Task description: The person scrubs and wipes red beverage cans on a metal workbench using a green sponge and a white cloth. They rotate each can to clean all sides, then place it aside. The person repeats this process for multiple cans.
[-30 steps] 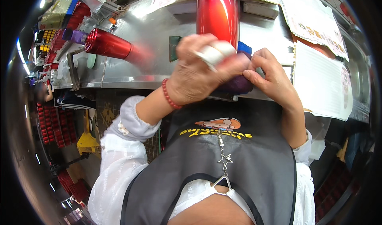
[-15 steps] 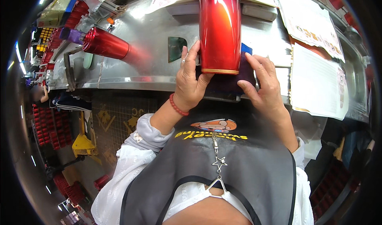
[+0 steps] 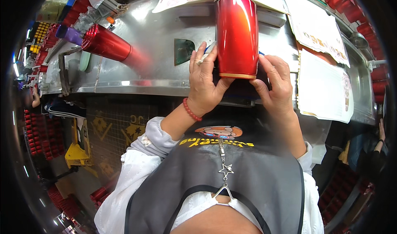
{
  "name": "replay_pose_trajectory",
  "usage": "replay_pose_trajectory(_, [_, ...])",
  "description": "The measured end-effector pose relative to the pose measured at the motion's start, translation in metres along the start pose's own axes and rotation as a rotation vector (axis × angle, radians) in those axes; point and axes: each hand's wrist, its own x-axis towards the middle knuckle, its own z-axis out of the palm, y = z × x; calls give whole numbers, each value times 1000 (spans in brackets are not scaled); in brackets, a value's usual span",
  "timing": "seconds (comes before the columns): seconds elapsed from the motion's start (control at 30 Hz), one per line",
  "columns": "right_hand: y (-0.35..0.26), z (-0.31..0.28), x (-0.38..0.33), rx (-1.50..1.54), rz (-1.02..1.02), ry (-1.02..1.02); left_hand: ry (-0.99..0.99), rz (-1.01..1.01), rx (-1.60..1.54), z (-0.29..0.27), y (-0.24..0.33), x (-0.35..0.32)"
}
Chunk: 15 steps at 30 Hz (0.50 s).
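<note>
A glossy red metal tumbler [image 3: 237,37] with a gold-coloured band at its near end lies lengthwise in front of me; its dark, narrower end points away. My left hand [image 3: 205,79] holds it from the left, the fingers along its side and the thumb at the gold-banded end. From the right, my right hand [image 3: 275,79] curls in, with fingertips against the side and the thumb by the near end. Something white shows on a left finger. Dark cloth, mostly hidden, sits beneath the tumbler and between my hands.
A second red tumbler [image 3: 106,43] lies at left on the metal worktop [image 3: 136,76], by a dark bracket [image 3: 65,72]. A dark green flat piece [image 3: 183,52] lies left of my hands. Paper sheets [image 3: 324,85] cover the right side. Red tumblers stand in stacks [image 3: 39,128] at far left.
The tumbler and both hands sit slightly farther right in view. My right fingertips have come closer to the tumbler, and its near end has turned a little.
</note>
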Motion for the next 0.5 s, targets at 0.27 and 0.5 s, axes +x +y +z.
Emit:
replay_pose_trajectory(0.27, [-10, -9, -11, -57, -140, 60, -93, -298, -652, -17, 3, 17])
replay_pose_trajectory(0.5, [-13, -2, -19, 15, -109, 38, -108, -164, -366, -10, 18, 26])
